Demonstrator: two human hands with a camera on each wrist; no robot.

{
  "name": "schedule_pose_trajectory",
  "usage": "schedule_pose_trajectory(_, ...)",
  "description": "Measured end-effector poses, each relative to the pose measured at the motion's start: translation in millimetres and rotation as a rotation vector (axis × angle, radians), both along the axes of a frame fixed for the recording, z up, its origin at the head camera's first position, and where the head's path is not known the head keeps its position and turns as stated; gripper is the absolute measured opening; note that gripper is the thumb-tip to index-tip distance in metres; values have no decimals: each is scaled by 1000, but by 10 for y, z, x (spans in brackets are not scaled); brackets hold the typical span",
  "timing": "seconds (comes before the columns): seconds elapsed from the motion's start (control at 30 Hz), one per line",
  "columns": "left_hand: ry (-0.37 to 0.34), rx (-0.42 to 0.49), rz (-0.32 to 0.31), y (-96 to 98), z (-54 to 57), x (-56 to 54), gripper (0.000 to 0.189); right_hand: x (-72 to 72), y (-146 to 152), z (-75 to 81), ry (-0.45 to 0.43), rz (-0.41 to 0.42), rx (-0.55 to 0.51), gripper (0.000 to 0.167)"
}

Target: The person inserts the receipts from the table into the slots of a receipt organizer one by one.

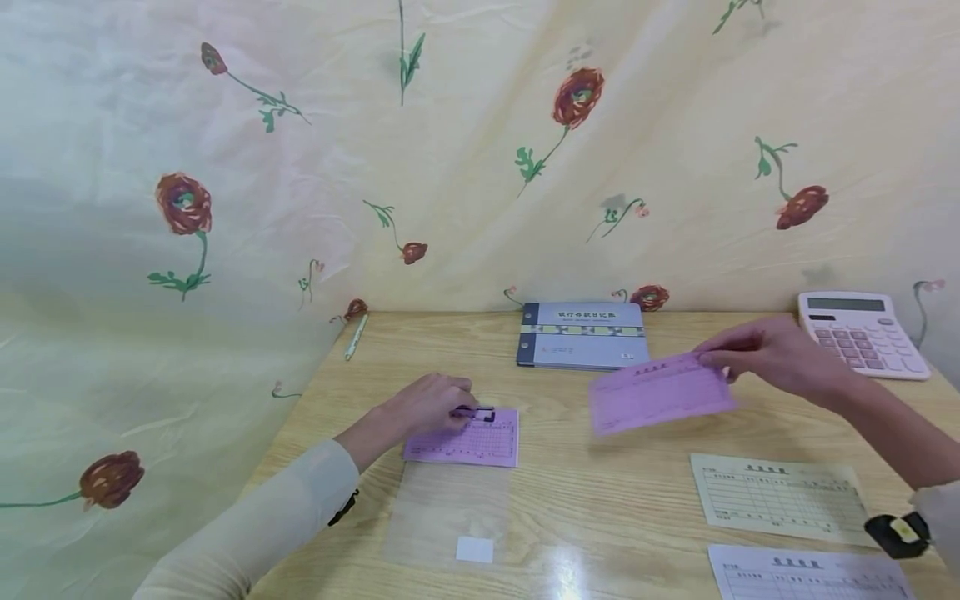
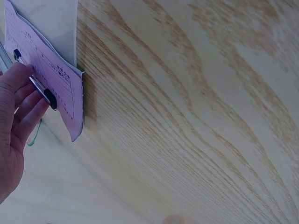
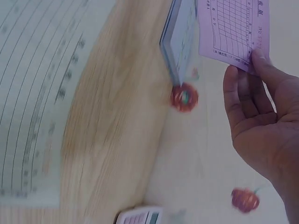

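Observation:
A clear clipboard point(image 1: 450, 508) with a white label lies on the left of the table, a pink printed form point(image 1: 491, 442) at its top end. My left hand point(image 1: 435, 408) grips its metal clip point(image 2: 42, 88), the fingers bent around the bar between its black ends. To the right, my right hand point(image 1: 772, 358) holds another pink form point(image 1: 660, 392) above the table, pinching one corner between thumb and fingers. In the right wrist view the printed grid of this form point(image 3: 229, 28) shows.
A blue account book point(image 1: 581, 337) lies at the back against the flowered cloth. A pink calculator point(image 1: 862, 333) is at the back right, a pen point(image 1: 356, 337) at the back left. A pale green form point(image 1: 780, 500) and a whitish form point(image 1: 810, 575) lie front right.

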State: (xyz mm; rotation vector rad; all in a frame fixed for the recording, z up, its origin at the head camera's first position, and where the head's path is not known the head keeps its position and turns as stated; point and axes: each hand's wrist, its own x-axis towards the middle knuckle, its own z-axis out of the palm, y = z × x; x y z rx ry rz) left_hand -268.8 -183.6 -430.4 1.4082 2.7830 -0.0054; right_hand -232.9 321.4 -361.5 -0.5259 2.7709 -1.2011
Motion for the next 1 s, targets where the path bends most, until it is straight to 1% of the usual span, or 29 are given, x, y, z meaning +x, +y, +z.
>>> schedule_pose_trajectory(0.13,-9,13,8,6,2,-8,15,-21,-312,1,-43,110,-76,20)
schedule_pose_trajectory(0.2,-18,19,11,8,-6,-14,16,-24,-454,-2,-86,153,-98,20)
schedule_pose_trajectory(0.33,-36,27,16,6,-19,-22,18,-22,-729,-9,-178,211,-134,23)
schedule_pose_trajectory(0.53,-32,24,18,-6,-14,-29,18,-43,-1129,-113,-247,307,-203,24)
schedule_pose_trajectory(0.63,-40,26,17,-8,-2,-30,17,-43,-1321,-188,-271,326,-216,23)
schedule_pose_trajectory(0.7,-37,21,14,-7,6,-30,17,-41,-1447,-241,-263,326,-204,21)
schedule_pose_trajectory(0.87,-41,27,7,-6,17,-27,17,-8,-1724,-384,-239,304,-165,14)
schedule_pose_trajectory(1.0,-52,39,-1,-8,28,-23,16,32,-1928,-481,-241,274,-149,8)
